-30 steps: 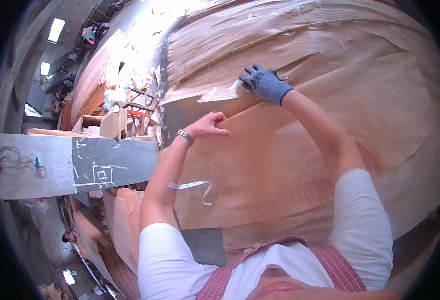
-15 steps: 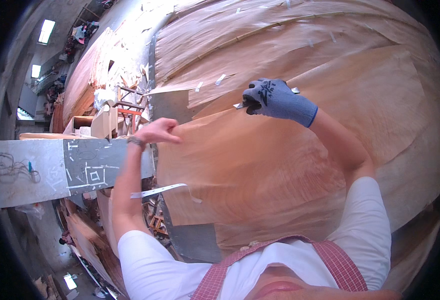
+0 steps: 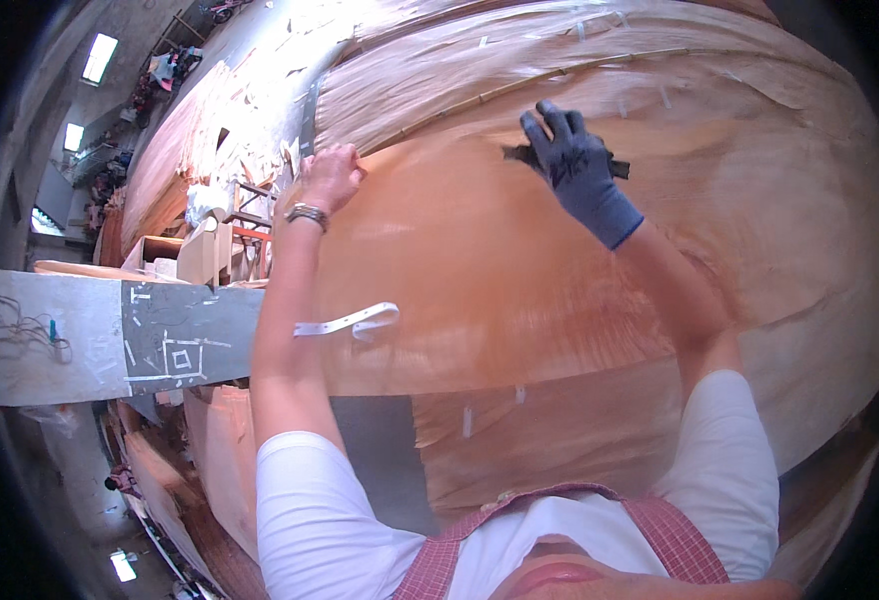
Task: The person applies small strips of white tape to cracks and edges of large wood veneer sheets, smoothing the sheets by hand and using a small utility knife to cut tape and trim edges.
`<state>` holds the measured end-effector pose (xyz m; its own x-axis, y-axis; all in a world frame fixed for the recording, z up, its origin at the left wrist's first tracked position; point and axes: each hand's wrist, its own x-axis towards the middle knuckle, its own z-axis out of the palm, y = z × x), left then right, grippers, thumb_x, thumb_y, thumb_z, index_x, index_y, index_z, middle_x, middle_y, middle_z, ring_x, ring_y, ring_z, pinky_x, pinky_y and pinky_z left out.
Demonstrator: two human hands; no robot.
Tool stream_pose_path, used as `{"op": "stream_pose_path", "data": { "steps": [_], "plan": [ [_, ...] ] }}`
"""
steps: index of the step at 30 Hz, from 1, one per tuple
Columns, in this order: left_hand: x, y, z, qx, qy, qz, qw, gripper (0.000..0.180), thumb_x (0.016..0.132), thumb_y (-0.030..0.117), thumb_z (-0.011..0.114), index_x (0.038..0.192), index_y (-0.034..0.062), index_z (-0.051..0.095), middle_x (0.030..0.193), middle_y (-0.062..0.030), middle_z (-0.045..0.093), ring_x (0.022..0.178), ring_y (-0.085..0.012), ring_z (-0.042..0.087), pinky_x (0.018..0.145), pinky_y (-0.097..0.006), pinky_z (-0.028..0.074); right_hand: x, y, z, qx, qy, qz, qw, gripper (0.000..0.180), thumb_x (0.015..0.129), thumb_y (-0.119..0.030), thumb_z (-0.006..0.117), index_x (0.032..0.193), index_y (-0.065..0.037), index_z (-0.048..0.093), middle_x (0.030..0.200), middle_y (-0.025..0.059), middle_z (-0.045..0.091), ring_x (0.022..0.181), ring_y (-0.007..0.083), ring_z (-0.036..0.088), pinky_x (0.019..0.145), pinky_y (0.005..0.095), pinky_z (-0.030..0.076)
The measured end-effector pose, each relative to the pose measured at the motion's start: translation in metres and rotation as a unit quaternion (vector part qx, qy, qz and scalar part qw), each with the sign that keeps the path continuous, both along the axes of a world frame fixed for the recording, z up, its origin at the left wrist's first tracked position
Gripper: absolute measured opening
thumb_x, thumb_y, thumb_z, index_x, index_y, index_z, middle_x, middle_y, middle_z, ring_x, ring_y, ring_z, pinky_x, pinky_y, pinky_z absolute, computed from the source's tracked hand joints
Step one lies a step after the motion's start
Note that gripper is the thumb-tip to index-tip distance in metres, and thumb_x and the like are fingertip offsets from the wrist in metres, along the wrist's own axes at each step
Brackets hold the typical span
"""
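A large sheet of thin wood veneer [image 3: 460,270] lies in front of me over other sheets. My left hand [image 3: 332,178], bare and with a bracelet [image 3: 308,214] at the wrist, is closed on the sheet's far left corner. My right hand [image 3: 572,165], in a grey-blue glove, is over the sheet's far part. It holds a dark, narrow knife [image 3: 620,169] crosswise under the palm, its fingers partly stretched out. The knife's blade is hard to make out. Beside my left forearm, a curled strip of white perforated tape [image 3: 350,320] shows above the veneer.
Broad veneer sheets [image 3: 440,90] with bits of white tape cover the far side. A grey board surface [image 3: 380,450] shows at the near left. Left of me, a grey bench [image 3: 200,340] bears a tangled cord [image 3: 20,330]. Scraps and a wooden frame [image 3: 250,215] stand behind it.
My left hand has moved away from me and closed on the veneer. The sheet has shifted away, baring taped veneer near me. My right hand has moved farther out and right, its fingers straightening.
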<state>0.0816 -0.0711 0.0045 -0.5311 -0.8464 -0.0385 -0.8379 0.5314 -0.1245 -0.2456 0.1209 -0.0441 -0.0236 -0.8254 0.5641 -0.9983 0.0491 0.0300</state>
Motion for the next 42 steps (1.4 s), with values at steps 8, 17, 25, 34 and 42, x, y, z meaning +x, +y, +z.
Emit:
{"op": "stream_pose_path", "data": {
  "steps": [8, 17, 25, 34, 42],
  "plan": [
    [-0.066, 0.09, -0.078, 0.089, -0.004, 0.015, 0.996, 0.084, 0.087, 0.067, 0.054, 0.156, 0.0344, 0.02, 0.164, -0.0136, 0.008, 0.149, -0.0398, 0.01, 0.113, -0.07, 0.011, -0.02, 0.031, -0.065, 0.277, 0.03, -0.049, 0.959, 0.047, 0.095, -0.034, 0.055, 0.141, -0.03, 0.049, 0.155, 0.0122, 0.035, 0.139, 0.0372, 0.039, 0.086, 0.0485, 0.055],
    [0.016, 0.165, -0.081, 0.276, 0.186, -0.027, 0.943, 0.076, 0.095, 0.05, 0.056, 0.152, 0.0091, 0.029, 0.155, -0.03, 0.023, 0.144, -0.0447, 0.023, 0.117, -0.047, 0.023, -0.047, 0.049, -0.081, 0.279, -0.032, 0.022, 0.959, 0.046, 0.095, -0.029, 0.055, 0.141, -0.03, 0.048, 0.149, 0.0127, 0.041, 0.134, 0.0388, 0.042, 0.09, 0.0544, 0.052],
    [0.069, 0.34, 0.09, 0.641, 0.2, 0.077, 0.737, 0.056, 0.094, 0.028, 0.065, 0.14, 0.0018, 0.047, 0.142, -0.0134, 0.05, 0.135, -0.0235, 0.042, 0.114, -0.038, 0.031, -0.058, 0.052, -0.099, 0.23, -0.054, 0.032, 0.971, 0.045, 0.095, -0.028, 0.054, 0.14, -0.03, 0.049, 0.148, 0.0128, 0.043, 0.133, 0.0399, 0.042, 0.091, 0.0519, 0.052],
    [0.13, 0.258, 0.06, 0.586, 0.417, 0.085, 0.689, 0.048, 0.096, 0.044, 0.06, 0.12, 0.0028, 0.063, 0.116, -0.0104, 0.067, 0.11, -0.0209, 0.063, 0.094, -0.037, 0.051, 0.019, 0.066, -0.076, 0.148, -0.08, 0.021, 0.986, 0.039, 0.095, -0.036, 0.053, 0.132, -0.026, 0.053, 0.14, 0.0078, 0.05, 0.129, 0.0348, 0.047, 0.078, 0.0541, 0.054],
    [0.191, 0.197, 0.028, 0.533, 0.699, 0.035, 0.475, 0.077, 0.09, 0.067, 0.051, 0.135, 0.0042, 0.052, 0.132, -0.0173, 0.059, 0.12, -0.0348, 0.059, 0.098, -0.052, 0.05, 0.073, 0.13, -0.108, 0.185, -0.064, 0.092, 0.976, 0.043, 0.091, -0.034, 0.058, 0.133, -0.033, 0.055, 0.148, 0.0087, 0.044, 0.138, 0.035, 0.039, 0.106, 0.059, 0.028]
  ]
}}
